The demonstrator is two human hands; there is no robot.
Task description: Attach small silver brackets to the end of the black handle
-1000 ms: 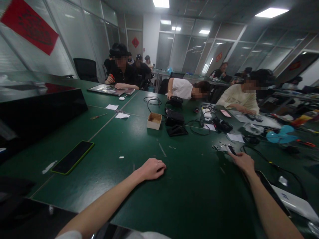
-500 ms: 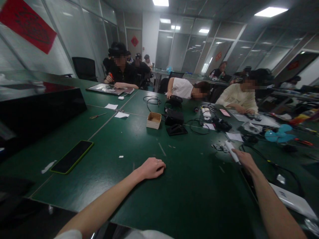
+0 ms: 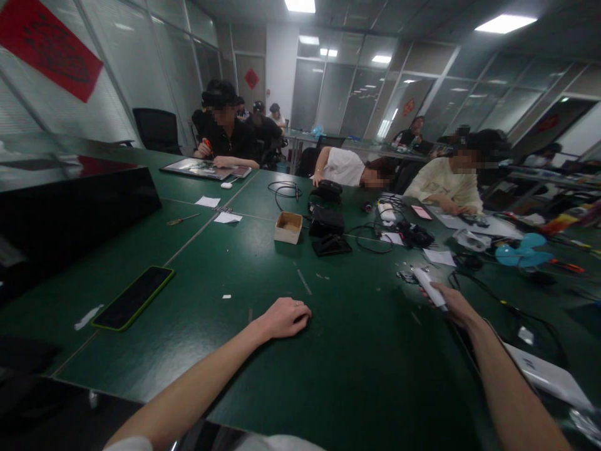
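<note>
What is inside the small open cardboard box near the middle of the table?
The small open cardboard box shows only its pale brown inner walls and floor from here. Its near wall hides the front of the bottom, so anything small lying there cannot be seen.

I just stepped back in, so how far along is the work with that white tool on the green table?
Done: the right hand has the white tool gripped and raised off the green table. In hand: it hangs near small metal parts. Left: no part is touched yet; the left hand rests empty.
</note>
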